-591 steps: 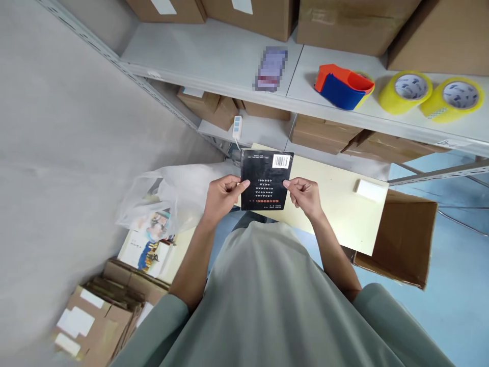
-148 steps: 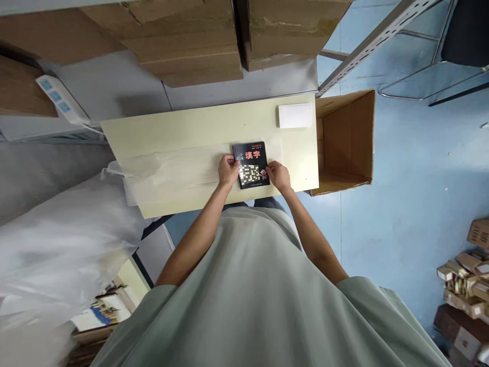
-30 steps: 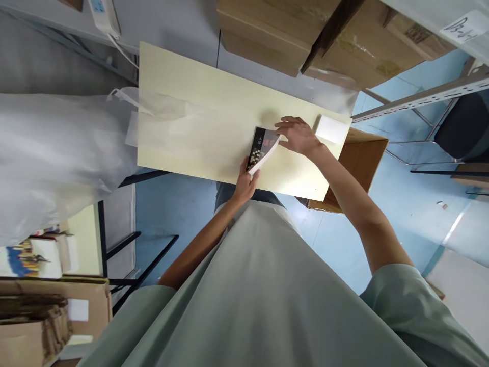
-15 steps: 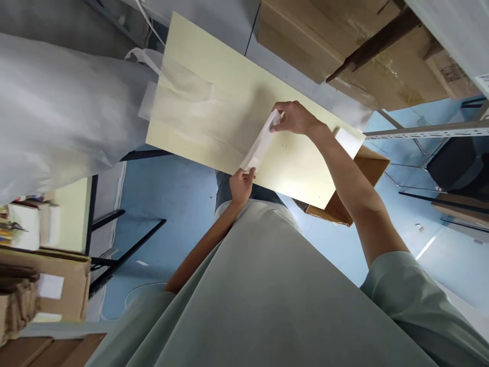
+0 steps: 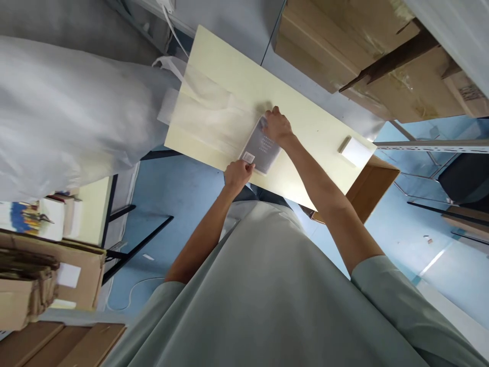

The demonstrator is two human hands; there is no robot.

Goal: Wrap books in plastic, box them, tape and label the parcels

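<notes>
A thin grey book (image 5: 263, 148) with lines of pale print and a white barcode label (image 5: 248, 157) lies at a slant on the pale yellow table (image 5: 305, 117). A clear plastic edge shows around its cover. My left hand (image 5: 237, 176) pinches the book's near left corner between thumb and fingers. Over the far end my right hand (image 5: 278, 126) is closed, its fingers curled at the edge and partly hiding the cover. Beside the book, to the left, thin translucent plastic sheeting (image 5: 214, 112) spreads across the tabletop.
A white block-like stack (image 5: 355, 151) sits at the table's right end, above an open cardboard box (image 5: 372, 188). Large cartons (image 5: 324, 46) stand beyond the table. A bulky white plastic bag (image 5: 76, 112) fills the left side. Black table legs (image 5: 141, 244) reach over the blue floor.
The book has turned from edge-on to face up, so its grey cover shows. My right hand has come over its far end. The view has shifted slightly.
</notes>
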